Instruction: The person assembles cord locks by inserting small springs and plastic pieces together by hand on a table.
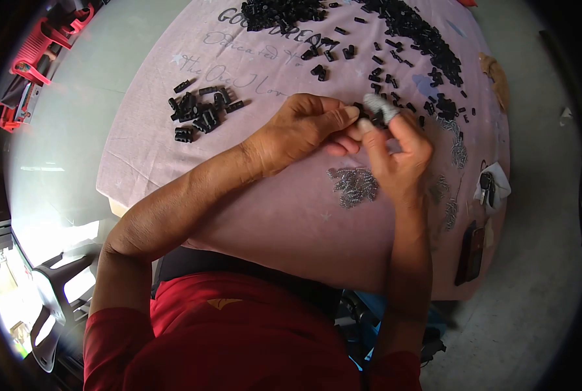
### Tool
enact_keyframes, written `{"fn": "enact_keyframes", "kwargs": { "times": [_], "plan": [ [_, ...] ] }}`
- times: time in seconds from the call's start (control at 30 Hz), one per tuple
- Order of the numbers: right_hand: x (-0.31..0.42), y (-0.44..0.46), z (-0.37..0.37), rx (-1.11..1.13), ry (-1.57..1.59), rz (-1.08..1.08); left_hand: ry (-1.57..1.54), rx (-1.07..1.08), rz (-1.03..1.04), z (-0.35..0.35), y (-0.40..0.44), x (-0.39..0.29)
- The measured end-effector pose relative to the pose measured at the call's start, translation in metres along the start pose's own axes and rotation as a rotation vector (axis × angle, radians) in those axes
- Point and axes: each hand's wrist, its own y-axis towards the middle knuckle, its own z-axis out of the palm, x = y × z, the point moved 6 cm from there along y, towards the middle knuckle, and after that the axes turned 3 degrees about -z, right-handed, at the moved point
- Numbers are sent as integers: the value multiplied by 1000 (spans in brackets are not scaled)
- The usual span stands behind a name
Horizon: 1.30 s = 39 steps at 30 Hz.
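The thumb and forefinger of the left hand (304, 125) are pinched together on the left part of a small black piece (377, 120), and the thumb and forefinger of the right hand (400, 155), the latter wearing a pale grey finger cover (382, 108), are clamped on its right part. The piece sits directly between the two sets of fingertips, above the pink cloth (271, 215); its long axis seems to run left to right, dipping a little toward the right, though the fingers cover so much that it may be more than one part.

Just to the near side of the fingertips lies a heap of silvery coils (355, 188), closer to the right hand than to the left and beside the right wrist. More silvery strands (459, 148) lie to the right, beyond the right forearm. On the left, past the left wrist, is a small pile of black pieces (203, 109), nearer to the left hand, its pieces pointing various ways. Loose black parts spread on the far side, thickening into a long band (428, 45) at far right and a dark heap (284, 13) at the far edge. At the right edge rest some keys (486, 186) and, nearer, a dark phone (471, 254)
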Motion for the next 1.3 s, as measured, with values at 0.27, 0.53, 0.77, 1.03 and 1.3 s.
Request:
{"fn": "enact_keyframes", "kwargs": {
  "times": [0.27,0.53,0.77,1.03,1.3],
  "plan": [
    [-13,12,-4,142,203,353,816,152,436,39,-27,-5],
    [23,59,74,616,-36,110,919,301,445,45,-31,-5],
    [31,70,117,668,138,43,829,275,565,43,-30,-4],
    [-32,42,32,502,-115,153,891,-287,449,-8,-27,-41],
    [-2,12,25,317,-182,2,941,-538,526,-63,-15,-62]
  ]
}}
